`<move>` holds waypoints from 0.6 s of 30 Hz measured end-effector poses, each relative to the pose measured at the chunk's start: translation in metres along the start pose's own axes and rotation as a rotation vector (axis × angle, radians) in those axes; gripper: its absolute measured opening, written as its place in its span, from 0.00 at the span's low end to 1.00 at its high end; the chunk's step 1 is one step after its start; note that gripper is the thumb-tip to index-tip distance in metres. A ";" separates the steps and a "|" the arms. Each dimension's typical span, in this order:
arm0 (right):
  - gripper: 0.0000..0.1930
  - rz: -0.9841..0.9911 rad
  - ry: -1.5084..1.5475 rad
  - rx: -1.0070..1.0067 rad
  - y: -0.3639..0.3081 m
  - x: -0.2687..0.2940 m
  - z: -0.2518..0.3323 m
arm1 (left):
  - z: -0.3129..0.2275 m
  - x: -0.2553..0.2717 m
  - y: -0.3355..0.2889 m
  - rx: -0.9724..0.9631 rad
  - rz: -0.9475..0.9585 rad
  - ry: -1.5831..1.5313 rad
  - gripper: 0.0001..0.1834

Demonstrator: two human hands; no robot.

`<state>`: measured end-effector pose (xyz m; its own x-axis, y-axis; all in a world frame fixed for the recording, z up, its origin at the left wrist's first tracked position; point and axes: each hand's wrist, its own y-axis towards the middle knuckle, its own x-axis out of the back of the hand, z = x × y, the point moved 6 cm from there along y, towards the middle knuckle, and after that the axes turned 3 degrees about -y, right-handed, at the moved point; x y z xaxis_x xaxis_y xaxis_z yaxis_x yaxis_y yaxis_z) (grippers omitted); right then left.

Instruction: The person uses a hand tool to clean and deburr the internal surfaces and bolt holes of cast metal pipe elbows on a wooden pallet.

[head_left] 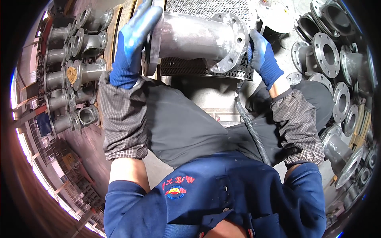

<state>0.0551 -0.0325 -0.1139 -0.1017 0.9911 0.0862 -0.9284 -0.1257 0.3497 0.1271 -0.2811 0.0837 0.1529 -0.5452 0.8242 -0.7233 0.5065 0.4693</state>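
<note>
A grey metal flanged pipe [194,37] lies crosswise in front of me on a black grated bench top [180,68], with a round flange at each end. Flat along the outside of its left flange is my left hand [135,41], in a blue coated glove with the fingers stretched out. At the opposite end my right hand [261,51], gloved the same way, has its fingers bent against the rim of the right flange [239,39]. Those fingertips are partly hidden behind the rim.
A ribbed grey hose [252,131] runs from the bench down over my lap. Rows of pipe fittings [59,77] stand at the left beside a wooden pallet [112,33]. More flanged fittings [327,55] crowd the right side. A round white-topped stool [276,16] stands beyond my right hand.
</note>
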 end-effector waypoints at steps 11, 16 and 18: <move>0.19 -0.147 0.380 -1.140 -0.048 -0.026 -0.013 | -0.003 -0.017 -0.012 0.692 -0.063 -0.245 0.49; 0.17 -0.256 0.407 -1.196 -0.050 -0.034 -0.036 | 0.009 -0.026 -0.014 0.728 -0.166 -0.323 0.45; 0.13 -0.175 0.392 -1.147 -0.043 -0.030 -0.031 | 0.016 -0.030 -0.008 0.781 -0.179 -0.291 0.44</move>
<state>0.0871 -0.0557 -0.1606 0.1392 0.9619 -0.2354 -0.6972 -0.0736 -0.7130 0.1172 -0.2795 0.0503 0.2073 -0.7773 0.5939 -0.9780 -0.1515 0.1431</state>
